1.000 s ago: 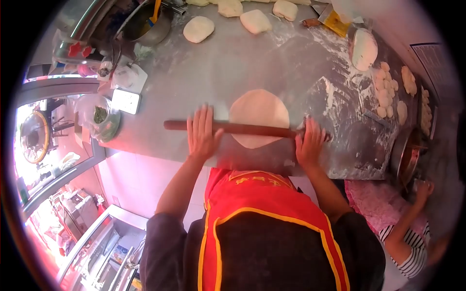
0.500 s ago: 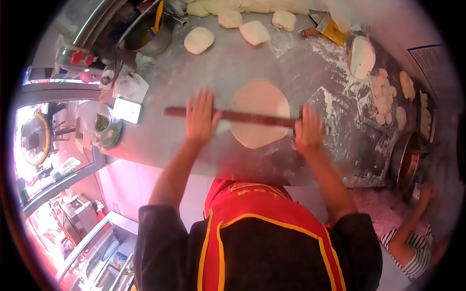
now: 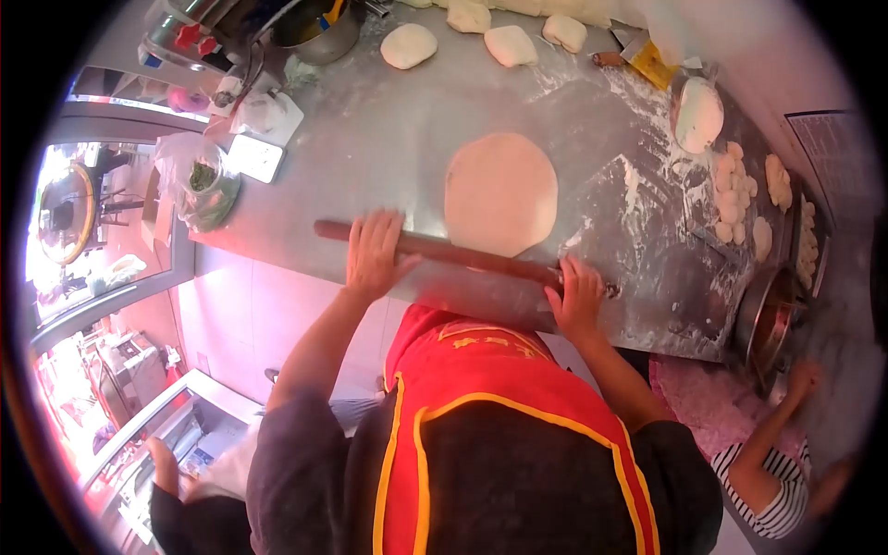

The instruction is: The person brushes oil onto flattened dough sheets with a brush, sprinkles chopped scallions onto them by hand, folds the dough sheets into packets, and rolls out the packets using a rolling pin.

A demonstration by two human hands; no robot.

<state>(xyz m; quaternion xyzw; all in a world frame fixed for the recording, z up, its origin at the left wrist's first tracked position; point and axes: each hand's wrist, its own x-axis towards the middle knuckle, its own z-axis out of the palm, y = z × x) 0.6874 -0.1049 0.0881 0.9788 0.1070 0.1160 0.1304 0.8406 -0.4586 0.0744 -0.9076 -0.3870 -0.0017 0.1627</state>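
A long dark wooden rolling pin point(image 3: 476, 260) lies slantwise near the counter's front edge, across the near rim of a flat round sheet of dough point(image 3: 501, 192). My left hand point(image 3: 374, 254) bears on the pin left of the dough, fingers laid over it and thumb apart. My right hand point(image 3: 580, 294) curls over the pin's right part, just right of the dough. The undersides of both hands are hidden.
Several dough balls point(image 3: 409, 46) sit along the counter's far side. At right are an oval dough piece point(image 3: 698, 116), small dough lumps point(image 3: 731, 192) and a metal pot point(image 3: 766, 319). A phone point(image 3: 255, 158) lies left. Other people stand at lower left and lower right.
Both hands have drawn the rolling pin toward my body, from the middle of the dough to its near edge. A person has come into view at lower left. The view has shifted slightly.
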